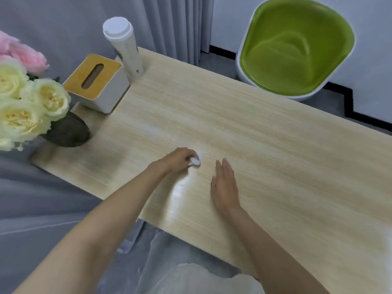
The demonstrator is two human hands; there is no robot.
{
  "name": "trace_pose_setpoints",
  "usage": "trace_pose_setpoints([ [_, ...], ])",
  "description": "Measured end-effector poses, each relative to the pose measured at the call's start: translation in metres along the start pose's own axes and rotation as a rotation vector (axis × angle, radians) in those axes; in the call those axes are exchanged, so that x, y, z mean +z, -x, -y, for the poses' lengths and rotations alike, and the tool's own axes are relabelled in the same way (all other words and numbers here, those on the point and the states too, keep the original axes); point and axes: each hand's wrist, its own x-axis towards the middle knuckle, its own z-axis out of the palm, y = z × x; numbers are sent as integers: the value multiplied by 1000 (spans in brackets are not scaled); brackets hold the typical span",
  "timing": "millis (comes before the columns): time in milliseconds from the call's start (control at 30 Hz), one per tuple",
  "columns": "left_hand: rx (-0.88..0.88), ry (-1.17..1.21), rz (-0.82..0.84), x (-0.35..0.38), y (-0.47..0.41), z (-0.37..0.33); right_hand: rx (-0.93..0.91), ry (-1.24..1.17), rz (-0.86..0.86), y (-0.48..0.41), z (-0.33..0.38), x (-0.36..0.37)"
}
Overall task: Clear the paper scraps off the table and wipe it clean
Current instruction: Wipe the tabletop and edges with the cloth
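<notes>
Table point(254, 145): pale wood; tissue box point(96, 83), vase point(67, 132) at left end. Left hand point(178, 159) grips scrap point(195, 161); right hand point(224, 185) alongside, fingers straight. Green chair point(297, 54) beyond.

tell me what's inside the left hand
The left hand grips a small crumpled white paper scrap with a blue edge. Only the bit poking past the curled fingers shows; the rest of it, and anything else held, is covered.
</notes>
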Motion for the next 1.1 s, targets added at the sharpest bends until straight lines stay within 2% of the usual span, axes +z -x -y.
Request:
trace_pose_setpoints([
  [400,-169,52,14,99,187,16,-179,84,177,98,21,52],
  [500,-298,-133,117,120,236,38,-238,114,217,118,31,61],
  [567,-405,-160,78,129,271,57,-244,106,232,126,35,63],
  [667,-458,18,-273,112,291,70,-209,96,218,131,37,67],
  [733,-486,207,-418,93,291,62,-177,82,206,135,41,68],
  [800,-534,359,-417,80,290,55,-119,-6,197,139,50,67],
  [867,-531,515,-349,73,293,50,-6,-190,227,143,62,65],
  [1000,-336,1126,-283,72,305,30,280,-680,400,149,84,61],
  [1100,-264,1323,-269,76,308,24,321,-1010,563,162,100,55],
])
